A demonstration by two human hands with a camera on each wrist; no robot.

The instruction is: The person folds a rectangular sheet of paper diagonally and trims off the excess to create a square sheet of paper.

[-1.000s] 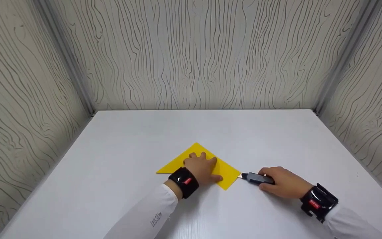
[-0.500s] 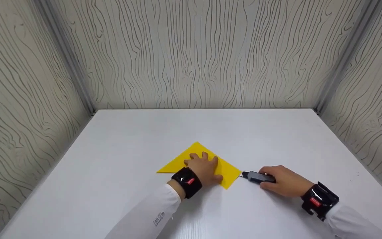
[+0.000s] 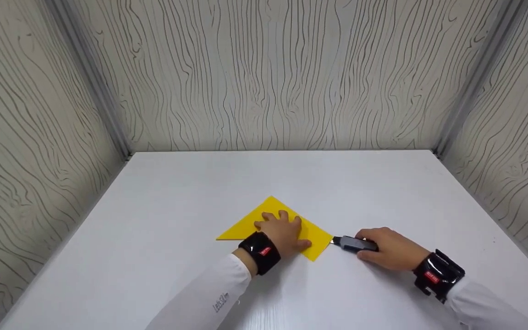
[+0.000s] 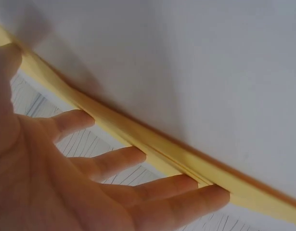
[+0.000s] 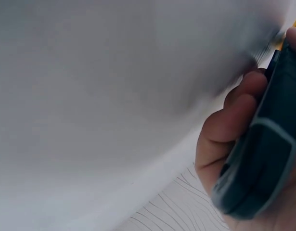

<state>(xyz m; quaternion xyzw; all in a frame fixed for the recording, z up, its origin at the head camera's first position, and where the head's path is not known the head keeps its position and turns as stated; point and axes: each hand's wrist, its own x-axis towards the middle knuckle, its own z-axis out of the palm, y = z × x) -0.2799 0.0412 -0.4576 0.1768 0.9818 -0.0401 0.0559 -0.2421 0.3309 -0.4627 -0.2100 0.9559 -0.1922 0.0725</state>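
Yellow sheet [image 3: 318, 239], paper by the look of it, lies mid-surface, flat, matte, straight-edged w/ sharp corners: one peak at the far side, one long point out L, a blunter end R. Edge-on in the L wrist cam it shows >1 layer, thin strips stacked close. Surface [image 3: 177, 192] under it: smooth, white, slight sheen nr the front.

L hand [image 3: 283, 234] is on the sheet: fingers [image 4: 109, 161] spread wide, gaps b/w them, tips resting on the yellow, thumb out to the R side, nothing gripped.

R hand [image 3: 390, 250] has the utility knife [image 3: 358, 244]: fingers [image 5: 229, 120] curled snug round the handle, grey & dark, rounded butt w/ a pale line across it in the R wrist cam. Short metal blade [image 3: 332, 240] pokes out the L end, right at the sheet's R corner; touching or just shy, can't tell.

Glossy black wrist straps [image 3: 439, 276], red tag on each, over white sleeves [image 3: 204, 293], L one w/ dark lettering. Round the back & sides, pale wall panels [image 3: 264, 78] w/ dark wavy wood-grain lines, grey metal posts [image 3: 92, 82] in the corners.
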